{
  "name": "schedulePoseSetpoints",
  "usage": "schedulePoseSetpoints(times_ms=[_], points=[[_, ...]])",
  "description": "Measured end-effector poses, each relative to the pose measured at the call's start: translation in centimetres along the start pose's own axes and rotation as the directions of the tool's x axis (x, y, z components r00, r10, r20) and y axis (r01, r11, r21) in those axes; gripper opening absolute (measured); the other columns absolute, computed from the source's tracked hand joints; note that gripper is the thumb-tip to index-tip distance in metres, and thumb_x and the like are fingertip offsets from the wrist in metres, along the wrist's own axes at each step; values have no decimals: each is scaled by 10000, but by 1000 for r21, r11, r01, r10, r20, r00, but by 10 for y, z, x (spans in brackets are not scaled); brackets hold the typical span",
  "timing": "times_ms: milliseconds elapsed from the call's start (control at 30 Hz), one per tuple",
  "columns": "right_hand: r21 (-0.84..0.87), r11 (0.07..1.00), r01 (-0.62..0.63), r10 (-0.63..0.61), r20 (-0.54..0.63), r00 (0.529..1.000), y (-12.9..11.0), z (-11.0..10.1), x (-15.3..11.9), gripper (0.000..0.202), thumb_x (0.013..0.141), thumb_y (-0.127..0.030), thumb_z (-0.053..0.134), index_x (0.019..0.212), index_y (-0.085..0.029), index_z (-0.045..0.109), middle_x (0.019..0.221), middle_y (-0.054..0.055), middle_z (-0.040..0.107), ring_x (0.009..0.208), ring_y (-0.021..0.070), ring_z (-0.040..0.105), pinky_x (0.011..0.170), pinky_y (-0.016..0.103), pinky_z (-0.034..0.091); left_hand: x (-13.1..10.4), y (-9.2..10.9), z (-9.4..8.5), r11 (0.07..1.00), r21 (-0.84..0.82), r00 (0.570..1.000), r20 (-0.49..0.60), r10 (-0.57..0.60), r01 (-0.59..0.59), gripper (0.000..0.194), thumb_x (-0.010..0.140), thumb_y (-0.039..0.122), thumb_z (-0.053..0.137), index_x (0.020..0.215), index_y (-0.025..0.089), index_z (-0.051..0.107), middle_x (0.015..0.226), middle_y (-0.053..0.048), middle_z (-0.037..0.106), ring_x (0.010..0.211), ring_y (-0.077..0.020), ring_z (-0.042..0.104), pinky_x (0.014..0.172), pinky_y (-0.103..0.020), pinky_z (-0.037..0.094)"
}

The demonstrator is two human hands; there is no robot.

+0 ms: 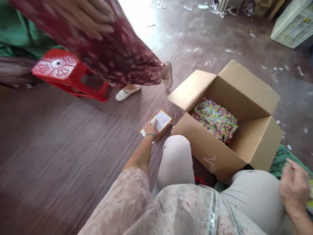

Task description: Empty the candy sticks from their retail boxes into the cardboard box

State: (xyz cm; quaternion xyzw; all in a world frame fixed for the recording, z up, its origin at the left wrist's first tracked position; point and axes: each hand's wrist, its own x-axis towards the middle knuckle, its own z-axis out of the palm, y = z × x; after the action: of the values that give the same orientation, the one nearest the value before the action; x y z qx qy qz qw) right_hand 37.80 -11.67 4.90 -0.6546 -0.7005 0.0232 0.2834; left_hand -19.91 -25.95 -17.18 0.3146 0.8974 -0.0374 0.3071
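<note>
On the brown, ridged floor (97,140), a white, yellow-edged stack (164,119) lies left of an open carton (205,147) of small packets (216,119), directly beneath the left hand (151,128), which covers its near-left end with fingers spread; whether they grip, I cannot tell. The half-curled, blurred right hand (294,184) is well apart, its contents unclear.

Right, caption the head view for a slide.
The left hand touches a yellow-edged white object on the floor, beside an open cardboard box holding many small colourful pieces.
</note>
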Motion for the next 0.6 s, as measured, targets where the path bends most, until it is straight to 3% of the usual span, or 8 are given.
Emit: schedulePoseSetpoints(times_ms=[100,167,233,333,400,467,533,600], points=[[-36,977,209,-205,99,974,-9,9,-5,566,964,-719,495,1343,-383,747,1215,219,759,1155,384,726,994,590,572,1,-4,5,996,-78,998,-35,-49,46,1216,664,486,865,1688,151,301,1581,-349,381,1446,-536,376,1169,-600,288],[-94,941,326,-310,156,938,-11,12,-7,549,1013,-643,499,1345,-273,734,1216,211,760,1137,377,737,1025,573,591,-2,-7,-1,955,-262,986,-49,-157,139,1161,644,456,858,1653,150,373,1534,-334,447,1427,-525,399,1151,-595,324],[-130,899,417,-394,170,903,-8,14,-8,500,1052,-555,504,1339,-206,717,1217,207,762,1127,368,742,1011,548,605,-8,-12,-9,809,-559,967,-47,-251,183,1090,617,422,856,1595,153,458,1488,-286,534,1395,-492,454,1133,-578,371],[-126,856,502,-491,107,865,-4,24,-6,401,1067,-455,541,1311,-190,717,1179,187,779,1057,345,760,940,492,624,-19,-19,-28,561,-823,963,-67,-262,95,998,647,375,790,1566,146,475,1402,-174,649,1246,-353,608,1034,-446,500],[-87,841,534,-532,45,845,-12,34,-2,347,1069,-407,557,1276,-186,727,1130,166,789,991,319,769,893,459,628,-30,-20,-49,469,-883,964,-118,-237,7,989,668,359,723,1584,116,443,1321,-134,696,1080,-261,674,911,-349,555],[-15,814,581,-581,-25,813,-36,45,4,289,1074,-326,557,1256,-180,727,1085,144,792,943,281,768,862,415,623,-46,-13,-80,311,-942,968,-182,-170,-123,1028,620,354,737,1575,85,469,1160,-109,743,897,-217,685,785,-306,567],[86,739,669,-664,-75,744,-76,53,10,268,1067,-221,553,1283,-175,705,1076,128,787,963,252,758,890,384,614,-66,8,-119,167,-952,963,-268,-44,-257,1047,552,344,815,1536,100,550,986,-66,757,763,-196,666,691,-289,557],[200,617,761,-763,-86,641,-128,56,15,316,1054,-156,552,1350,-173,661,1141,128,771,1081,246,733,999,395,592,-91,43,-159,152,-925,936,-333,119,-348,1038,512,317,897,1499,154,623,951,-46,764,755,-204,679,671,-287,561]])
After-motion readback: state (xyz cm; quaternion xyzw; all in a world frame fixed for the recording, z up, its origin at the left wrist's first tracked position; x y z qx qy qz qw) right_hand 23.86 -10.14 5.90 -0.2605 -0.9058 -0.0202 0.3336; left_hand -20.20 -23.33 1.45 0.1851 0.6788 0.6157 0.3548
